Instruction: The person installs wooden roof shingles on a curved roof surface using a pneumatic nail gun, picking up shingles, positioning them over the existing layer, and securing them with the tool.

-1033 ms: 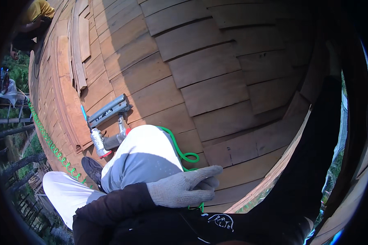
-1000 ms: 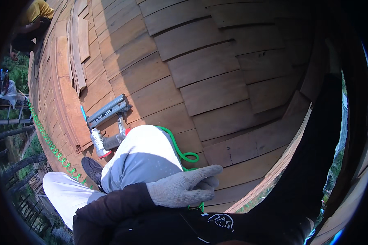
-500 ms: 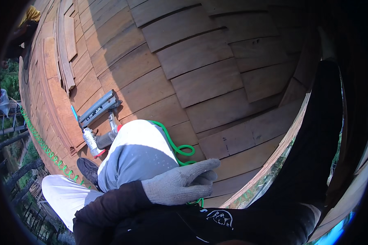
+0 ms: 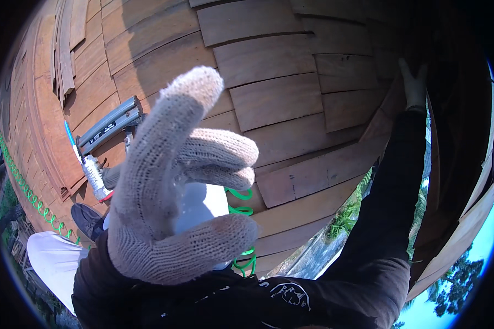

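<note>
My left hand [image 4: 148, 181], in a pale knit glove, is raised close in front of me. Its index finger points up, two fingers bend forward, and the thumb is held apart; nothing is in it. My gloved right hand [image 4: 414, 88] reaches far up to the right, fingers spread in a V against the shaded wood by the shingles [image 4: 277, 104]. What its palm touches is too dark to tell. Behind my left hand a grey nail gun [image 4: 109, 127] lies on the wood, partly hidden by the glove.
Green coiled air hose [image 4: 24, 189] runs down the left edge, with more loops [image 4: 241, 210] beside my knee. Narrow wooden strips [image 4: 63, 55] lie at the upper left. At the right, a gap beyond the shingle edge shows greenery [image 4: 345, 218] below.
My left hand has risen from my lap toward my face and opened out. My right arm has swung slightly left, its gloved hand now clearer. The view has shifted to the right.
</note>
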The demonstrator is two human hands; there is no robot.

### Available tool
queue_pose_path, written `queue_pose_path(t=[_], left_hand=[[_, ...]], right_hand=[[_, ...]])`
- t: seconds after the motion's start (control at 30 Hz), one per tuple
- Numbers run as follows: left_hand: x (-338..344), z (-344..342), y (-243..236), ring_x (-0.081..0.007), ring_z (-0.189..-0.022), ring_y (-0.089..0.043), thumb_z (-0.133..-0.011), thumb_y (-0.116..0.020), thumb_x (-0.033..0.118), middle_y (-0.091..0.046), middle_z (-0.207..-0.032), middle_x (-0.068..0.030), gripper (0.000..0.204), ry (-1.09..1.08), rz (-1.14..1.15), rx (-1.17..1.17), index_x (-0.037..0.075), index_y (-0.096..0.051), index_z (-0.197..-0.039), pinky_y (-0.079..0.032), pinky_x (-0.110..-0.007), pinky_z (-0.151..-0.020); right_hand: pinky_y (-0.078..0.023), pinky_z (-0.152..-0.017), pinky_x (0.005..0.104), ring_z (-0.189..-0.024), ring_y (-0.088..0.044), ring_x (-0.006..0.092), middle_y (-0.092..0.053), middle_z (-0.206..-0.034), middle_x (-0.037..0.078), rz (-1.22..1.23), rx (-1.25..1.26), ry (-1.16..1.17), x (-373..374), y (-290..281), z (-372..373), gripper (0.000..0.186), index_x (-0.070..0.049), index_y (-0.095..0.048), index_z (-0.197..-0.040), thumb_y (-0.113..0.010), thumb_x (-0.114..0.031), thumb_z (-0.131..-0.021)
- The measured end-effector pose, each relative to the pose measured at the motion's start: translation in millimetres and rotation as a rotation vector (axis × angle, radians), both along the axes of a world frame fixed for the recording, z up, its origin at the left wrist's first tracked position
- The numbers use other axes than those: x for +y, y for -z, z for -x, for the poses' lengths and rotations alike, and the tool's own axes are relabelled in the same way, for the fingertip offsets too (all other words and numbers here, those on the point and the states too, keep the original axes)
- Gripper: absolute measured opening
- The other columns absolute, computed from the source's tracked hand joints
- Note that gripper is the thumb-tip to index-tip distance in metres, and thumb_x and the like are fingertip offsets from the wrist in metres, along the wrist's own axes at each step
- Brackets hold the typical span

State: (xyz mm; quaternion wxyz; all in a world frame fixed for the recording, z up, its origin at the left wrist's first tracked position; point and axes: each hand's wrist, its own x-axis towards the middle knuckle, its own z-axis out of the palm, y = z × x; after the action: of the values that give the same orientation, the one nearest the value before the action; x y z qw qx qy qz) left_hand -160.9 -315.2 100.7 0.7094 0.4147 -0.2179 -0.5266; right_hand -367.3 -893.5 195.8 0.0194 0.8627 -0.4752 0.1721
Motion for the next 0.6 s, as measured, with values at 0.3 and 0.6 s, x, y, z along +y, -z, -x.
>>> queue_pose_path(t=[0.3, 0.6], left_hand=[[-34, -95, 35, -0.0263, -0.12, -0.068, -0.094, -0.083, 0.017, -0.062, -0.141, -0.0193, 0.094, -0.139, 0.008, -0.649, 0.001, -0.027, -0.168, -0.052, -0.039, -0.109], [-84, -100, 60, -0.0265, -0.121, -0.067, -0.096, -0.08, 0.018, -0.06, -0.143, -0.0195, 0.09, -0.05, -0.015, -0.75, 0.002, -0.028, -0.167, -0.051, -0.04, -0.109]], right_hand=[[-0.025, -0.131, 0.0413, -0.163, -0.026, 0.0348, -0.027, -0.175, 0.023, 0.094, 0.013, 0.047, 8, -16, 1, 0.116, -0.004, -0.019, -0.171, -0.077, -0.063, -0.09], [-0.034, -0.126, 0.0397, -0.155, -0.041, 0.0341, -0.042, -0.168, 0.024, 0.043, -0.05, 0.069, -24, -9, 21, 0.115, 0.006, -0.031, -0.165, -0.089, -0.049, -0.083]])
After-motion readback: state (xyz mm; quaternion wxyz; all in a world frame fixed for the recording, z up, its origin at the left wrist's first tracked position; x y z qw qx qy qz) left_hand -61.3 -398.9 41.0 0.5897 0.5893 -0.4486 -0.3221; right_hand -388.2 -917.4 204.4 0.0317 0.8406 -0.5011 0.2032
